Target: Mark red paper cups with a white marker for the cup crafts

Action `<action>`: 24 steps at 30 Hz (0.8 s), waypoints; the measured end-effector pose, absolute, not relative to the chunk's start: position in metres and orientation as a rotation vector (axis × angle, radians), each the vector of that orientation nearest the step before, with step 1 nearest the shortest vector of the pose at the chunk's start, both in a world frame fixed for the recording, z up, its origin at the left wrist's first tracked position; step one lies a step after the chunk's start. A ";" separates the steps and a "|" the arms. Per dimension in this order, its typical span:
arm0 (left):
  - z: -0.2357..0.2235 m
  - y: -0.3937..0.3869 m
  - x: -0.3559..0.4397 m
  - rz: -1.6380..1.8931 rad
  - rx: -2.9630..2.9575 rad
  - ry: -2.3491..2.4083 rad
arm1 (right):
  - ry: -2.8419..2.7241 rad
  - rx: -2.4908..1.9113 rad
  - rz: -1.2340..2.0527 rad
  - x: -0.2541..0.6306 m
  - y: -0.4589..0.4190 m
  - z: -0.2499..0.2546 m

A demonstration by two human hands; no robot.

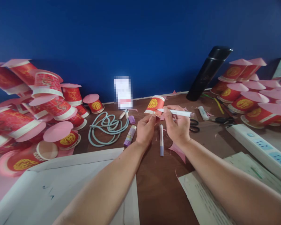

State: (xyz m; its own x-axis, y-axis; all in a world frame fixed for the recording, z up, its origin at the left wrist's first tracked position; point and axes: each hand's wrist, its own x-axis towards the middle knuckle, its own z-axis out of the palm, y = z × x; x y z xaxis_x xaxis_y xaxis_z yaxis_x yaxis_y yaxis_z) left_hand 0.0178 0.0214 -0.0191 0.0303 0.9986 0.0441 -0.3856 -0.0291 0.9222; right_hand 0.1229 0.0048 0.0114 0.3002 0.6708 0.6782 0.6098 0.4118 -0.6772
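Observation:
Near the back of the brown table, my left hand [146,130] is closed on a red paper cup [154,104] with a yellow emblem and a white band. The cup tilts to one side. My right hand [178,125] grips a white marker pen [178,112], its tip at the cup's right side; whether it touches cannot be made out. On the table between my wrists lies a second white and violet pen [161,140]. A purple patterned glue stick [130,136] lies left of my left hand, its purple cap [131,119] close by. Black scissors handles [194,126] show behind my right hand.
Red cups with pink paper discs crowd the left [48,83] and right [250,101]. A pale blue cable [103,128], a lit phone [123,93], a leaning black bottle [207,73], a power strip [262,145] and white cardboard [67,187] surround my arms.

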 end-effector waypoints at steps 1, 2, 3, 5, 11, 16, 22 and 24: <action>-0.020 0.022 0.017 1.368 1.001 0.867 | -1.367 -1.260 0.070 0.123 0.005 0.012; -0.021 0.022 0.016 1.367 1.037 0.875 | -1.365 -1.262 0.087 0.123 0.004 0.012; -0.021 0.022 0.016 1.366 1.067 0.885 | -1.366 -1.266 0.114 0.123 0.004 0.012; -0.021 0.022 0.015 1.366 1.106 0.907 | -1.364 -1.286 0.177 0.123 0.002 0.012; -0.017 0.017 0.015 1.373 1.188 0.945 | -1.360 -1.308 0.171 0.124 0.000 0.012; -0.013 0.015 0.013 1.358 1.362 0.961 | -1.346 -1.292 0.072 0.124 0.003 0.012; -0.014 0.014 0.013 1.368 1.399 0.994 | -1.347 -1.295 0.151 0.124 0.001 0.015; -0.013 0.014 0.013 1.373 1.411 0.994 | -1.350 -1.293 0.205 0.123 0.000 0.015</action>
State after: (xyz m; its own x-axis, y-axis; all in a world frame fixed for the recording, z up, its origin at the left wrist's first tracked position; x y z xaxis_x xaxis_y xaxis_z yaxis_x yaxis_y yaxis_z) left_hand 0.0129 0.0142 -0.0135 0.0591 0.9606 0.2714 -0.0419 -0.2693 0.9622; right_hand 0.1227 -0.0001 0.0151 0.3124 0.7475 0.5862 0.5402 0.3678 -0.7569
